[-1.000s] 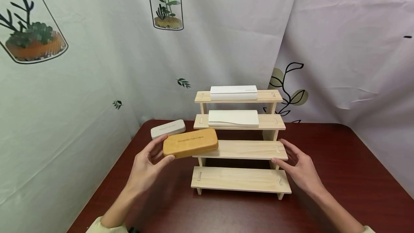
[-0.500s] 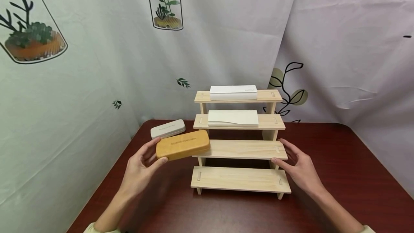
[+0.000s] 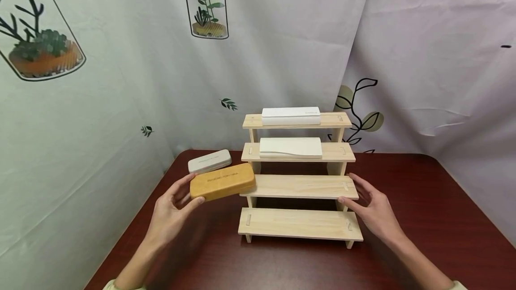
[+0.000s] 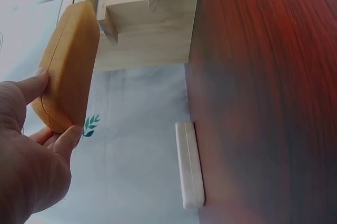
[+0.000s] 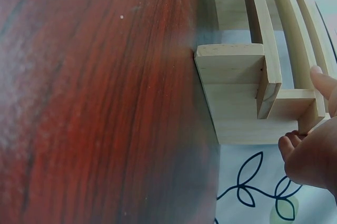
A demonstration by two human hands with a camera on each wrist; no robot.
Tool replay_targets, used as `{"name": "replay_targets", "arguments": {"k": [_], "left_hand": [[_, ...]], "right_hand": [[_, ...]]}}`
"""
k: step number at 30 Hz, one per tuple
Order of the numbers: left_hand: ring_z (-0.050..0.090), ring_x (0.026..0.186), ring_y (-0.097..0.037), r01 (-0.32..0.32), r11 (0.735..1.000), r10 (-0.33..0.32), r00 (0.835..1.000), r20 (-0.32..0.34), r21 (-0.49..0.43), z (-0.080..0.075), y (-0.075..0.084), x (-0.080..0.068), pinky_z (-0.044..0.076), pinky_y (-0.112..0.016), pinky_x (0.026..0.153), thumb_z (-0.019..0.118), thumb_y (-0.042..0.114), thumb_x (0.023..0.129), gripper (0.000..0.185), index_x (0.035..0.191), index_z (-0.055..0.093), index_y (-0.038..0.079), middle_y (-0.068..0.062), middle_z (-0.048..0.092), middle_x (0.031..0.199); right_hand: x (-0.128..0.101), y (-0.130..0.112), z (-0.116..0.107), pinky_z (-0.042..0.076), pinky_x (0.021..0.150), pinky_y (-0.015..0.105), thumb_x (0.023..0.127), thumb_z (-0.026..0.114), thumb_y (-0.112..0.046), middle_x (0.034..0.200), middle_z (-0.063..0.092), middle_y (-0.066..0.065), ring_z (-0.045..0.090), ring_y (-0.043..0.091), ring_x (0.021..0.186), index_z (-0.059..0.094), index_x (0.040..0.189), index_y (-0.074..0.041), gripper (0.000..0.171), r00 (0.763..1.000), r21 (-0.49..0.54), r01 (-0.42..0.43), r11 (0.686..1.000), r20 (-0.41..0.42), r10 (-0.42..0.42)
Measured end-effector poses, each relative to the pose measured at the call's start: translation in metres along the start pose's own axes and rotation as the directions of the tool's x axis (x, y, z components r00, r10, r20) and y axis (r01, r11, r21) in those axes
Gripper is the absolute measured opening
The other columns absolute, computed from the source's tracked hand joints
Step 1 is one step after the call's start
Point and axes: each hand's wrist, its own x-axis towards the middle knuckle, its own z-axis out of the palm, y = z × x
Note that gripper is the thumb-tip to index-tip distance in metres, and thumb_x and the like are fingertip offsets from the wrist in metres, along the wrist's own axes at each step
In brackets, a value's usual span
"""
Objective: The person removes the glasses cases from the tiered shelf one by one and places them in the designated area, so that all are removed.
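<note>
left of centre: tan hard-shell case (image 3: 222, 186), likely light, rigid, smooth, pinched at its near end by left hand (image 3: 171, 211); right hand (image 3: 372, 211) open, steadying wooden stand (image 3: 300, 187).

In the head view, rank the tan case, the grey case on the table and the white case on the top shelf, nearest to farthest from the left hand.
1. Tan case, gripped by the left hand at its near end.
2. Grey case, on the table just behind the tan one.
3. Top white case, up on the highest shelf, to the right.
</note>
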Motion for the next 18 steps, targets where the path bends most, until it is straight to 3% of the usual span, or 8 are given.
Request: {"name": "replay_targets", "arguments": {"k": [5,11,18], "left_hand": [[0.062,0.118,-0.017,0.013,1.0,-0.013,1.0,-0.009,0.015,-0.0012,-0.0017,0.0001,0.054,-0.025,0.086,0.079,0.012,0.086,0.064,0.143,0.052,0.021,-0.004,0.053,0.144],[0.062,0.117,-0.015,0.016,1.0,-0.015,1.0,-0.011,0.018,-0.0033,-0.0046,0.0012,0.054,-0.025,0.086,0.079,0.011,0.085,0.064,0.143,0.051,0.019,-0.01,0.054,0.142],[0.063,0.116,-0.016,0.05,0.998,-0.049,0.998,-0.026,0.036,-0.0054,-0.0096,0.002,0.055,-0.023,0.084,0.079,0.012,0.086,0.065,0.144,0.051,0.02,-0.012,0.056,0.14]], "right_hand": [[-0.0001,0.0005,0.0001,0.045,0.083,0.004,0.085,0.08,-0.027,0.138,0.056,0.021,0.059,0.029,0.119,0.041,0.151,-0.012,0.078,1.0,-0.006,-0.001,1.0,-0.003,0.001],[-0.0004,0.0013,0.0,0.045,0.084,0.005,0.085,0.08,-0.026,0.138,0.057,0.02,0.06,0.015,0.117,0.042,0.151,-0.013,0.077,1.0,-0.01,0.001,1.0,-0.006,-0.001],[-0.0005,0.0006,-0.0003,0.044,0.085,0.004,0.085,0.08,-0.026,0.138,0.057,0.02,0.059,0.012,0.117,0.042,0.151,-0.014,0.077,1.0,-0.009,0.002,1.0,-0.007,-0.002]]}}
